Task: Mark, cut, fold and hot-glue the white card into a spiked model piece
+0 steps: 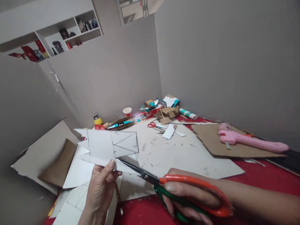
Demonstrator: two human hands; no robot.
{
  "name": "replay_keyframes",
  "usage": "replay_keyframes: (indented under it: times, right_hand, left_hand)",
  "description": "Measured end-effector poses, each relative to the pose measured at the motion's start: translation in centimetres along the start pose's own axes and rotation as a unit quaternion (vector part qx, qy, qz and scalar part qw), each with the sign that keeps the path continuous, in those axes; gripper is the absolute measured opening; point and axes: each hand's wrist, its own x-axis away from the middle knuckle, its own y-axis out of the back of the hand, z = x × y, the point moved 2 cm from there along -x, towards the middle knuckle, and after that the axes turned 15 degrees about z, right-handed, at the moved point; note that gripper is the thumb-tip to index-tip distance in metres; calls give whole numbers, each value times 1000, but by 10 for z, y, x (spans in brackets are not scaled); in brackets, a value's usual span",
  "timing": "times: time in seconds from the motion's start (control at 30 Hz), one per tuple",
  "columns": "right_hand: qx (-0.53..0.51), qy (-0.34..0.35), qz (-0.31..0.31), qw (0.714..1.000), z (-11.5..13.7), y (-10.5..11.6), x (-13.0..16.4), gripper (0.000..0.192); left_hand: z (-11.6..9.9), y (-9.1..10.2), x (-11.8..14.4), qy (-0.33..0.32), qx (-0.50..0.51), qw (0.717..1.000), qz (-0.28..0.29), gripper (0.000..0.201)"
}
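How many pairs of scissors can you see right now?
2. The large scissors with orange and green handles are in the right hand, cutting the white card; the small red-handled scissors lie farther back. Clutter may hide others.

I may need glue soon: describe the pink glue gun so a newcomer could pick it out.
Look along the grey wall on the right, to the brown cardboard sheet on the red table. The pink plastic glue gun lies flat on it, the only pink thing there.
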Motion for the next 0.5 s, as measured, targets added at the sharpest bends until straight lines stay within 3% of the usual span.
replay_keyframes:
  times: [0.5]
  right_hand:
    - [-12, -20, 4, 1000, 5, -3, 8, 67]
  left_hand:
    - [-8, 3, 2, -22, -79, 996, 39, 21]
